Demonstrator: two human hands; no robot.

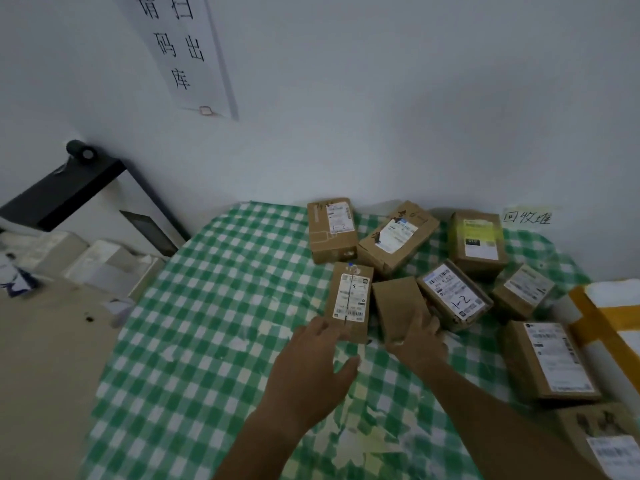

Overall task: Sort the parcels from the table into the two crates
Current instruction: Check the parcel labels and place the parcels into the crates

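Cardboard parcels on the checked table (207, 306) | right hand (417, 344) gripped plain box (398, 306) by its near end, likely to lift | left hand (311, 372) fingers spread, tips at labelled box (349, 299), likely reaching | crates unseen

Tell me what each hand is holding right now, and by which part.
The right hand grips the plain unlabelled parcel by its near end. The left hand holds nothing; its fingers reach to the near end of the labelled parcel.
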